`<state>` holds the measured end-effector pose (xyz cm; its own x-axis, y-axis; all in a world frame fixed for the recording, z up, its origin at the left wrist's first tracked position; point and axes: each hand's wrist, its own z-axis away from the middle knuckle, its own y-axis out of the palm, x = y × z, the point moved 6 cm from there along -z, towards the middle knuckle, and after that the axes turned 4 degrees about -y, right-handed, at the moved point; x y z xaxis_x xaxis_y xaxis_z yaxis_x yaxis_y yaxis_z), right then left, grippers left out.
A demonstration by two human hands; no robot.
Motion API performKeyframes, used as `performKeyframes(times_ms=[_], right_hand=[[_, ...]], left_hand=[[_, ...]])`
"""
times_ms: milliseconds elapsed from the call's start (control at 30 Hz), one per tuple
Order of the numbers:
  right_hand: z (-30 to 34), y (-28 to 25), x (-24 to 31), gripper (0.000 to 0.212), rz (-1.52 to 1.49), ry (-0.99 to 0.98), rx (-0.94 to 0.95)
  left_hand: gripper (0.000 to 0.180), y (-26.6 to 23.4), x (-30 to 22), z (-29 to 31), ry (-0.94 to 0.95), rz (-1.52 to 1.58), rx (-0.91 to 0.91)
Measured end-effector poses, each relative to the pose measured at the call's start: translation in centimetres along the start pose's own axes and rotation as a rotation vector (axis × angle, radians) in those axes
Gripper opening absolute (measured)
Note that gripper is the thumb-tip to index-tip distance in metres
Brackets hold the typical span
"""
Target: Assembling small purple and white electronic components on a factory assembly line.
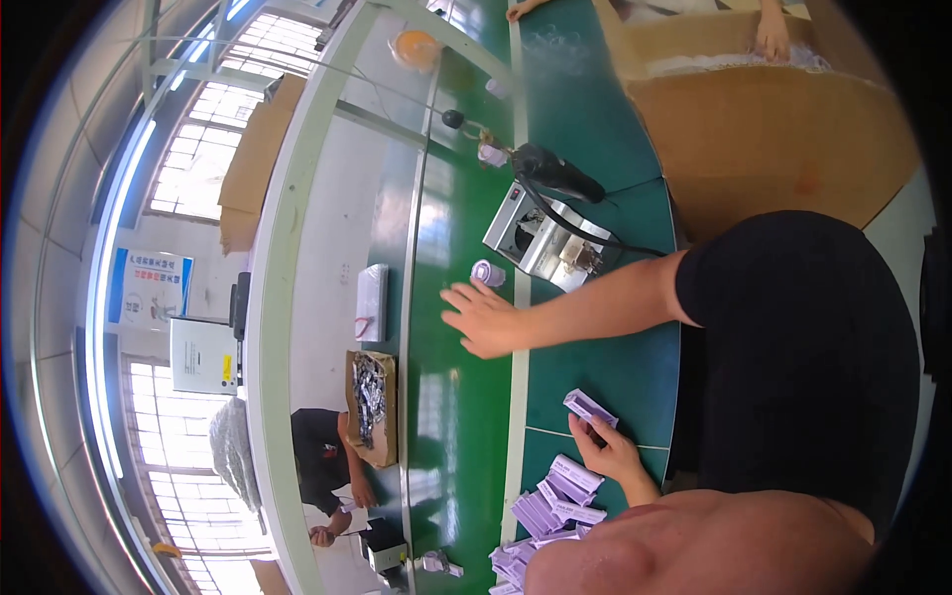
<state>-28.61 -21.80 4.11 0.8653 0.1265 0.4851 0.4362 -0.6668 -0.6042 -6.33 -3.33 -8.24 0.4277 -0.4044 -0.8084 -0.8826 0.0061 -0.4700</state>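
Observation:
My left hand (610, 451) grips a small lilac carton (591, 408) at the table's edge. Beside it, toward the bottom of the picture, lies a pile of similar lilac cartons (540, 516). My right hand (484, 319) is stretched out over the green conveyor belt (446, 397), fingers spread and holding nothing. Close to its fingertips is a small round lilac-and-white item (487, 273), perhaps a roll or a cup. Whether the fingers touch it, I cannot tell.
By my right forearm stands a metal-cased device (540, 238) with a black-handled tool (557, 174) and cord. A large cardboard box (773, 149) fills the upper right, another person's hand (772, 38) in it. Across the belt, a co-worker (322, 456) sits near a tray of metallic pieces (389, 451).

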Motion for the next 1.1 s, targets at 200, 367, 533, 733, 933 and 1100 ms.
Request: performKeyframes(times_ms=[200, 367, 533, 733, 933, 1100], right_hand=[[-5.4, 7.3, -8.9, 0.056, 0.531, 0.408, 0.107], [-4.1, 7.9, -11.5, 0.041, 0.430, 0.588, 0.192], [-1.0, 4.2, -3.7, 0.052, 0.056, 0.233, 0.348], [11.0, -1.6, -1.2, 0.052, -0.638, 0.002, 0.712], [18.8, -5.5, -2.6, 0.054, -0.775, -0.073, 0.816], [18.3, -7.5, -1.6, 0.043, -0.706, -0.277, 0.517]], left_hand=[[0.048, 0.3, 0.4, 0.0, -0.103, 0.193, -0.028], [0.052, 0.4, 0.6, -0.1, -0.097, 0.191, -0.052], [0.056, -0.9, 0.4, 0.1, -0.158, 0.168, -0.146], [0.070, -5.5, -2.2, -1.8, -0.268, 0.429, -0.380], [0.062, -7.2, -2.6, -1.2, -0.427, 0.692, -0.388], [0.053, -5.9, -1.7, 0.5, -0.491, 0.705, -0.352]])
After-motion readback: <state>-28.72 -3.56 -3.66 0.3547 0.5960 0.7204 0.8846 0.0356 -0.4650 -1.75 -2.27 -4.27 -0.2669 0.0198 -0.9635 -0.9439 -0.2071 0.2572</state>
